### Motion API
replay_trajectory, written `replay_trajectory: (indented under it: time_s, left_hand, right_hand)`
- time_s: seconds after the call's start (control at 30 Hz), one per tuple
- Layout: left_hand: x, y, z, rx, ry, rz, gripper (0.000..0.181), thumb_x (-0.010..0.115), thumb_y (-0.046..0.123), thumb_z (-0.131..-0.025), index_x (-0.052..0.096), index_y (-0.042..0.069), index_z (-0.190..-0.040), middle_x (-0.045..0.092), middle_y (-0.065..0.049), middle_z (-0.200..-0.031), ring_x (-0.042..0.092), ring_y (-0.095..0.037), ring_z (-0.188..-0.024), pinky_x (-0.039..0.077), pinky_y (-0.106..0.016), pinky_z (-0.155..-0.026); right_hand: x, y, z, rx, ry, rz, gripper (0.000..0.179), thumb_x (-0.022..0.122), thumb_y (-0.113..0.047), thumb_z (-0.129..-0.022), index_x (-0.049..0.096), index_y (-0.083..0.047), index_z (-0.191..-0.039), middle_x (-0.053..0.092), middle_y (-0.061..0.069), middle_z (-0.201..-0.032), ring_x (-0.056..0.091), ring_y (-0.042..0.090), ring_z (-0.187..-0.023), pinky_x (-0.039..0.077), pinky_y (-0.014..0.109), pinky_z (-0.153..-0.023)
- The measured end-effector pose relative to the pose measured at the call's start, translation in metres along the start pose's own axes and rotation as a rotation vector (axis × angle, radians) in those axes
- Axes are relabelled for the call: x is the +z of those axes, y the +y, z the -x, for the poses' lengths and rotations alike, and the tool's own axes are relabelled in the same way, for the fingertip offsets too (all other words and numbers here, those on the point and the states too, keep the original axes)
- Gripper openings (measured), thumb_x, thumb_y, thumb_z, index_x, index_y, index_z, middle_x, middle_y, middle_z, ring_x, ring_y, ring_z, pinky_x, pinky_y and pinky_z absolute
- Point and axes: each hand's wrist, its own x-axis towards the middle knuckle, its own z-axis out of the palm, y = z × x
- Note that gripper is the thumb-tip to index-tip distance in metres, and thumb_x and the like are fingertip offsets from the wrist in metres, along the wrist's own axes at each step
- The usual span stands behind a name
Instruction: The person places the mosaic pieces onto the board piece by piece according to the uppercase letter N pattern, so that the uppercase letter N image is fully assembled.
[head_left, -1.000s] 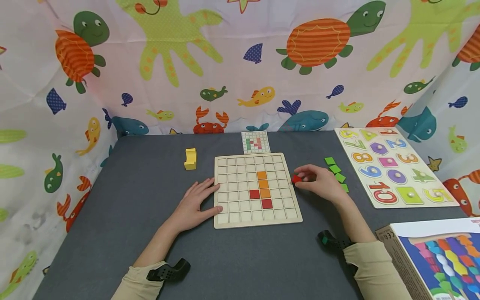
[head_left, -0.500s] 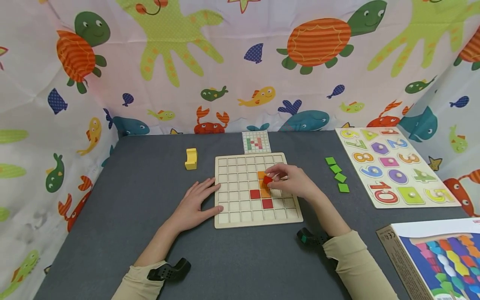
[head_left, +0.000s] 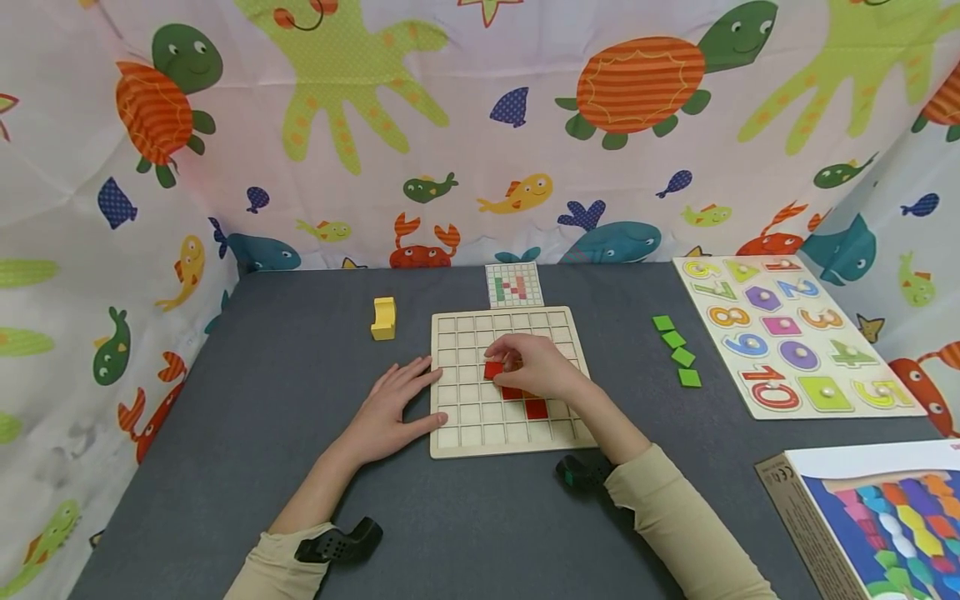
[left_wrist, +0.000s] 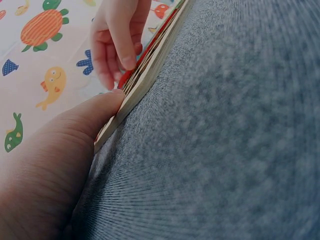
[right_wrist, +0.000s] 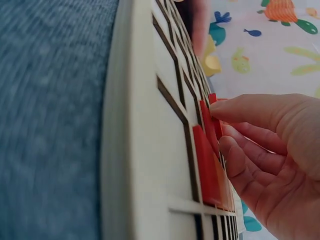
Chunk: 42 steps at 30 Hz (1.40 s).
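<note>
A wooden grid board lies on the grey tabletop. My left hand rests with spread, straight fingers at its left edge; the thumb touches the rim in the left wrist view. Over the board's middle, my right hand pinches a red square tile between thumb and fingers. Close below it, a red tile sits in the grid, with a second placed red tile lower right. The right hand mostly hides the orange tiles on the board. In the right wrist view, the pinched tile stands tilted near the grid.
A small pattern card lies behind the board. Several green square tiles are to its right, near a number puzzle board. A yellow block piece stands back left. A printed box occupies the front right.
My right hand has carried the red tile leftward from beside the board's right edge, across the orange tiles, to left of the orange column. The left hand has stayed in place.
</note>
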Motion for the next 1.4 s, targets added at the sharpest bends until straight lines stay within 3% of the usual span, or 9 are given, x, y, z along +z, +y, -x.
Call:
replay_trajectory:
  time_s: [0.47,0.7,0.87,1.1,1.23,1.4]
  left_hand:
    - [-0.001,0.004,-0.001,-0.001,-0.002,-0.013,0.071,0.064,0.052,-0.09,0.045,0.016,-0.148,0.031,-0.005,-0.157,0.021,-0.02,-0.146,0.009,-0.048,-0.118]
    - [-0.002,0.004,-0.001,0.001,0.0,0.001,0.07,0.065,0.05,-0.091,0.045,0.015,-0.148,0.031,-0.005,-0.157,0.021,-0.021,-0.146,0.008,-0.048,-0.117]
    - [-0.002,0.002,0.0,-0.003,0.012,0.023,0.067,0.066,0.046,-0.091,0.046,0.015,-0.147,0.033,-0.005,-0.156,0.023,-0.021,-0.146,0.008,-0.048,-0.118]
    - [-0.001,0.001,0.0,-0.002,0.021,0.021,0.066,0.066,0.046,-0.091,0.047,0.014,-0.146,0.034,-0.005,-0.155,0.024,-0.021,-0.145,0.009,-0.048,-0.118]
    - [-0.001,0.002,0.001,0.0,0.023,0.022,0.066,0.065,0.046,-0.092,0.047,0.014,-0.146,0.034,-0.005,-0.155,0.024,-0.021,-0.145,0.01,-0.048,-0.117]
    - [0.0,0.002,0.001,0.0,0.027,0.02,0.065,0.065,0.046,-0.092,0.048,0.014,-0.146,0.035,-0.006,-0.155,0.024,-0.022,-0.145,0.01,-0.048,-0.117]
  right_hand:
    - [0.003,-0.003,0.002,-0.043,0.018,-0.001,0.029,0.075,-0.009,-0.084,0.068,-0.007,-0.113,0.067,0.003,-0.099,0.06,0.018,-0.091,0.052,0.033,-0.081]
    - [-0.007,0.009,0.009,-0.018,0.087,-0.056,0.027,0.071,-0.013,-0.089,0.068,-0.007,-0.115,0.067,0.004,-0.106,0.061,0.018,-0.092,0.052,0.038,-0.084]
    - [-0.023,0.026,0.019,0.053,0.168,-0.04,0.025,0.069,-0.014,-0.092,0.069,-0.008,-0.116,0.068,0.004,-0.106,0.06,0.02,-0.092,0.052,0.039,-0.083]
    - [-0.06,0.06,0.039,0.245,0.378,0.064,0.025,0.066,-0.018,-0.094,0.068,-0.006,-0.116,0.067,0.014,-0.11,0.061,0.03,-0.098,0.05,0.045,-0.079]
    - [-0.081,0.077,0.051,0.342,0.498,0.125,0.026,0.064,-0.014,-0.094,0.066,-0.002,-0.117,0.066,0.02,-0.112,0.06,0.036,-0.102,0.046,0.052,-0.087]
    - [-0.096,0.092,0.063,0.447,0.562,0.188,0.029,0.063,-0.013,-0.093,0.065,0.001,-0.118,0.065,0.023,-0.113,0.059,0.038,-0.099,0.046,0.052,-0.086]
